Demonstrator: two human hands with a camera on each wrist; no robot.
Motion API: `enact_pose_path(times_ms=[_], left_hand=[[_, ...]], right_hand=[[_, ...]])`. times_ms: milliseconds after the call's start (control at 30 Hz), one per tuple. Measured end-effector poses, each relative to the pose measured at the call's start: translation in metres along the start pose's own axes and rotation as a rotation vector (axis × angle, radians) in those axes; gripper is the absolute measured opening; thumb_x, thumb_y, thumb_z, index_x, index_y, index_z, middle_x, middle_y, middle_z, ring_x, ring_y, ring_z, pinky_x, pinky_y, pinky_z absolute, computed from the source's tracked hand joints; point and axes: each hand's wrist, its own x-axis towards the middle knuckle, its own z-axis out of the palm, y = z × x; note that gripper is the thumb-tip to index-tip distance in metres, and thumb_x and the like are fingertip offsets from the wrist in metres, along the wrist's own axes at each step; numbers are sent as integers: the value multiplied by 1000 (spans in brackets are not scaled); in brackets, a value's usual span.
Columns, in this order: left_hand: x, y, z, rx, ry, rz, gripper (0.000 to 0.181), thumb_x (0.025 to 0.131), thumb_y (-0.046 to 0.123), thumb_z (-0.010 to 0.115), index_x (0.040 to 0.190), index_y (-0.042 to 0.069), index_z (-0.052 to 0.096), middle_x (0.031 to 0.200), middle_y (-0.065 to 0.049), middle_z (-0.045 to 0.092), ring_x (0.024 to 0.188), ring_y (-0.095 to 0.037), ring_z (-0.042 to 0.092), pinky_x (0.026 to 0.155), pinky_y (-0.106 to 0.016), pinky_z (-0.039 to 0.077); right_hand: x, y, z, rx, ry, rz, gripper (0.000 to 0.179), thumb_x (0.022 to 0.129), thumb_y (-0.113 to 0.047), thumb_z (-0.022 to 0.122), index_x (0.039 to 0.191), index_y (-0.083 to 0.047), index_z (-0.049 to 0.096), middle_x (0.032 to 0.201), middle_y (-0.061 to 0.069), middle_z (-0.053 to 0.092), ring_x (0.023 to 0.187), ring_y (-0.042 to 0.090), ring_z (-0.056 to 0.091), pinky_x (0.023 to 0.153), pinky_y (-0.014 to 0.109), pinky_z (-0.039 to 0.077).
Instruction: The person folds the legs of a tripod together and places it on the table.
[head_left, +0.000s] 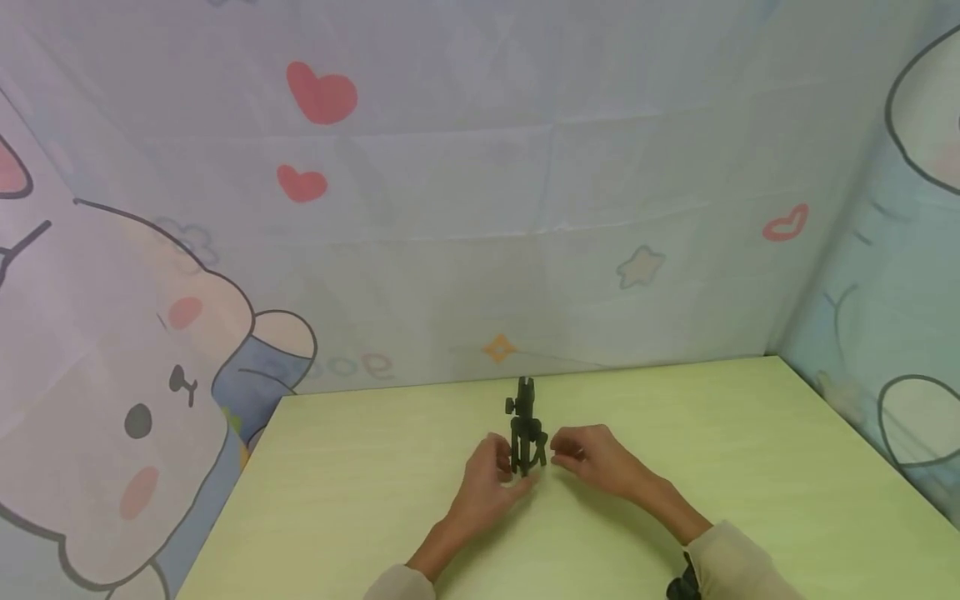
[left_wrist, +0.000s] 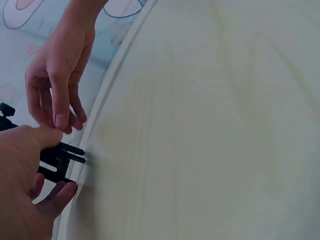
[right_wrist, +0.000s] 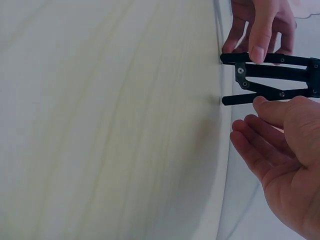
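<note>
A small black tripod [head_left: 525, 429] stands upright near the far middle of the table, its legs slightly spread. My left hand [head_left: 489, 483] holds it low down, thumb on the near side and fingers around the left legs. In the right wrist view, the left thumb lies on one leg of the tripod [right_wrist: 272, 72], whose hinged braces show between the legs. My right hand [head_left: 592, 457] is just to the right of the tripod, fingers loosely bent. Its thumb tip is right at the nearer leg in the right wrist view.
The pale yellow-green table [head_left: 360, 483] ends against a cloth backdrop [head_left: 450, 283] printed with hearts and cartoon figures. A black object [head_left: 684, 583] lies at the near edge of view, partly hidden by my right sleeve [head_left: 738, 562].
</note>
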Motion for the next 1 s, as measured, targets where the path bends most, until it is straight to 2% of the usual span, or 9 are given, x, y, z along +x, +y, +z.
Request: enact_pose_path(times_ms=[100, 200, 333, 567, 867, 1000], left_hand=[[0, 2, 2, -24, 5, 18, 30, 91, 8, 79, 108, 1, 55, 100, -12, 60, 93, -28, 64, 82, -33, 60], [0, 3, 4, -30, 13, 33, 23, 92, 2, 76, 107, 2, 58, 101, -9, 63, 95, -24, 66, 82, -30, 60], [0, 5, 5, 1, 27, 45, 19, 93, -4, 71, 107, 3, 61, 103, -7, 66, 95, -21, 67, 81, -29, 59], [0, 5, 4, 23, 32, 51, 16, 94, -7, 68, 106, 3, 65, 104, -8, 68, 95, -22, 70, 81, -30, 60], [1, 3, 1, 90, 15, 98, 16, 98, -6, 64, 107, 6, 64, 104, -6, 69, 98, -19, 70, 81, -30, 59], [4, 2, 0, 112, 8, 136, 19, 96, -10, 63, 108, 5, 63, 103, -8, 68, 99, -23, 71, 83, -31, 60]], right_hand=[[3, 1, 3, 50, -7, 5, 10, 94, 3, 73, 104, -1, 72, 99, 12, 76, 89, 22, 74, 77, 26, 61], [6, 0, 5, 83, -27, -9, 12, 94, 5, 72, 104, -3, 73, 100, 12, 76, 91, 24, 75, 79, 29, 61], [8, -3, 7, 74, -53, -36, 14, 94, 5, 72, 103, -4, 74, 99, 9, 78, 91, 21, 76, 82, 33, 61], [8, -1, 8, 49, -74, -61, 15, 93, 6, 72, 103, -5, 74, 100, 7, 78, 91, 18, 76, 82, 33, 61], [10, -2, 11, 61, -98, -96, 14, 90, 6, 75, 100, -3, 73, 98, 9, 78, 91, 18, 76, 81, 31, 61], [13, -3, 12, 44, -112, -100, 13, 90, 6, 75, 99, -3, 73, 97, 8, 79, 90, 16, 76, 80, 29, 61]])
